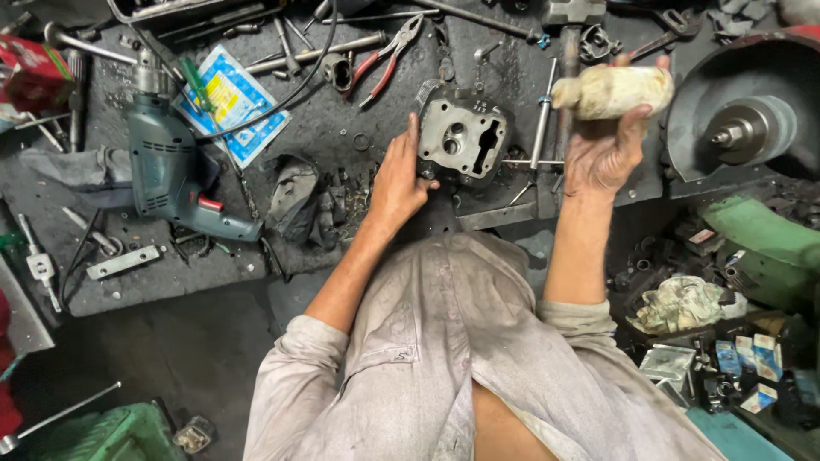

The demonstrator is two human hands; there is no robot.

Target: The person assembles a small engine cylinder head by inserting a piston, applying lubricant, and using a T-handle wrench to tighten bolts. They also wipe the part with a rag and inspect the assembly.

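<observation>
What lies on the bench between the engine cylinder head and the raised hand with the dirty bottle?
In the head view, a slim metal rod stands between the cylinder head and the right hand holding the bottle.

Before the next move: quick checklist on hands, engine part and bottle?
1. Left hand steadying the engine part: ok, touching its left edge.
2. Right hand gripping the bottle: ok, held on its side.
3. Bottle capped: cannot tell.
4. Part lying flat on the bench: ok, ports face up.
5. Bench around the part free: not ok, rods and scraps crowd it.
6. Pliers clear of hands: ok.
</observation>
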